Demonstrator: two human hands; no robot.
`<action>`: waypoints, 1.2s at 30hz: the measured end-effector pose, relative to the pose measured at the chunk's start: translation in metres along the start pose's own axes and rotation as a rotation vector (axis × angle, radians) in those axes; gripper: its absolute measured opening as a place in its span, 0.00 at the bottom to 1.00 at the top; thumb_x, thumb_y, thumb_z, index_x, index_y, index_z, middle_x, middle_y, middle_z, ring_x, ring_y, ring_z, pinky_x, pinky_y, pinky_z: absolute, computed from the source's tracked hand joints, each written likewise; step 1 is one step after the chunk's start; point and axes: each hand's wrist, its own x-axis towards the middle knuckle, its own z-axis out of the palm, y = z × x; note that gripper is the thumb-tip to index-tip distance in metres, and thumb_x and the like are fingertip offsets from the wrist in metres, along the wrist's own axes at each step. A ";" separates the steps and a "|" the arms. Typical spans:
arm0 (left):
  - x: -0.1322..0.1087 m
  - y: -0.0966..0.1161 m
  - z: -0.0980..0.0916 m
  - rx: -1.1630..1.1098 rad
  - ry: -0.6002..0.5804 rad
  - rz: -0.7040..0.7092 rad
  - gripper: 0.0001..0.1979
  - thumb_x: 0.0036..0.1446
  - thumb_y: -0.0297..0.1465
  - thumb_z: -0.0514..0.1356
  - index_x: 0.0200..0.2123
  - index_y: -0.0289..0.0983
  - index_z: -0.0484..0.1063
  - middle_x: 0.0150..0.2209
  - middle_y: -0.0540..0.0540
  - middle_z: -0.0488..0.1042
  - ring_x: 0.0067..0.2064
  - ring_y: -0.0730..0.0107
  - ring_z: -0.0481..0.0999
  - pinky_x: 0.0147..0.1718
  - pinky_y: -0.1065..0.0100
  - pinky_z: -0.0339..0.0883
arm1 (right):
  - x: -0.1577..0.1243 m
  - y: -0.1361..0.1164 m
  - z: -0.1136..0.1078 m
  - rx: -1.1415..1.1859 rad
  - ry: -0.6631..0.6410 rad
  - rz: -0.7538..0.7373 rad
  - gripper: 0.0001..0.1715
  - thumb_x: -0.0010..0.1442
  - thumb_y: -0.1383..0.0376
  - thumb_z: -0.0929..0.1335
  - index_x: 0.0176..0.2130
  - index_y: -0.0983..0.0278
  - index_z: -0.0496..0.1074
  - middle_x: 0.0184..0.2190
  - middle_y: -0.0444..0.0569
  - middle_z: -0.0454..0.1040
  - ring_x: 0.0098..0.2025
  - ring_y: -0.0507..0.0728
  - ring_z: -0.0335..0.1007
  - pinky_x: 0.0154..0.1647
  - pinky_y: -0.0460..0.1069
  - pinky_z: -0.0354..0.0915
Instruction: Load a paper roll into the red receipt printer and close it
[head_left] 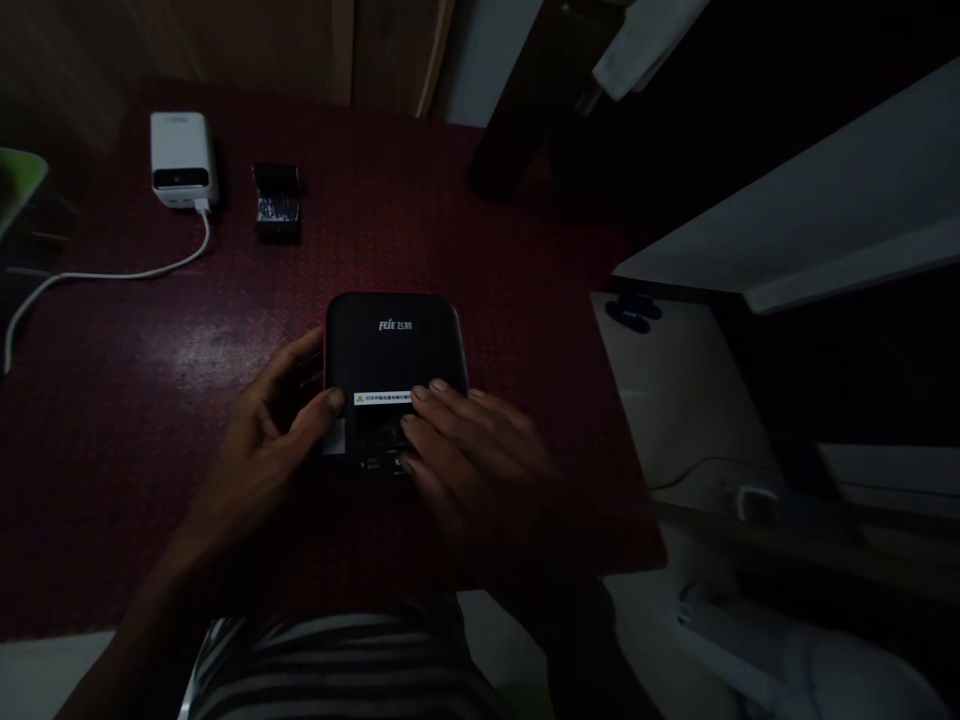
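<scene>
In the head view, the left hand (pixel 262 420) is gripping the near left edge of a black device (pixel 394 355), its thumb pressing on the top and its fingers reaching along the side. The right hand (pixel 487 460) is lying across the near right part with its fingers extended, not clasping; the fingertips are touching the top and partly covering a white label (pixel 382 399). Both forearms are coming in from the lower edge, angling toward each other. The device is lying flat on a red table (pixel 525 330), in front of the person's striped clothing (pixel 337 670). A green-rimmed object (pixel 26 185), possibly a container, is showing at the left border, the frame cutting it off and its contents remaining unclear. Beyond the hands, a white power bank (pixel 180 155) is trailing a white cable (pixel 127 276), and a small black object (pixel 277 205) is resting just beside it.
</scene>
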 end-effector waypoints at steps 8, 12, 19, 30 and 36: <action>-0.016 -0.014 -0.009 -0.083 -0.058 -0.002 0.31 0.68 0.42 0.73 0.72 0.56 0.76 0.76 0.50 0.72 0.78 0.39 0.69 0.70 0.47 0.76 | -0.024 0.001 0.010 0.105 0.178 0.140 0.27 0.77 0.70 0.69 0.71 0.59 0.71 0.66 0.55 0.84 0.70 0.63 0.80 0.73 0.63 0.74; -0.022 -0.014 -0.008 -0.089 -0.040 -0.045 0.31 0.67 0.39 0.73 0.71 0.58 0.76 0.75 0.51 0.74 0.76 0.38 0.72 0.66 0.47 0.81 | -0.034 -0.001 0.013 0.133 0.384 0.288 0.27 0.74 0.72 0.71 0.67 0.56 0.77 0.59 0.53 0.88 0.61 0.64 0.86 0.66 0.63 0.79; -0.024 -0.014 -0.004 -0.014 0.009 -0.034 0.30 0.68 0.40 0.71 0.72 0.58 0.76 0.73 0.51 0.76 0.76 0.40 0.71 0.74 0.43 0.72 | -0.037 0.007 0.017 0.127 0.459 0.324 0.22 0.73 0.72 0.71 0.61 0.55 0.80 0.51 0.52 0.90 0.52 0.65 0.90 0.52 0.61 0.84; -0.024 -0.014 0.000 0.030 0.034 -0.034 0.30 0.69 0.42 0.71 0.73 0.59 0.75 0.77 0.53 0.71 0.79 0.39 0.67 0.66 0.48 0.81 | -0.028 0.014 0.016 0.116 0.461 0.313 0.19 0.74 0.71 0.70 0.58 0.54 0.82 0.47 0.49 0.91 0.48 0.64 0.91 0.49 0.60 0.85; -0.022 -0.016 0.001 -0.071 -0.036 -0.054 0.31 0.70 0.41 0.68 0.74 0.58 0.72 0.75 0.51 0.73 0.75 0.39 0.73 0.68 0.44 0.78 | -0.002 0.016 0.000 0.151 0.254 0.272 0.16 0.77 0.72 0.68 0.55 0.57 0.83 0.52 0.49 0.90 0.54 0.62 0.89 0.58 0.59 0.81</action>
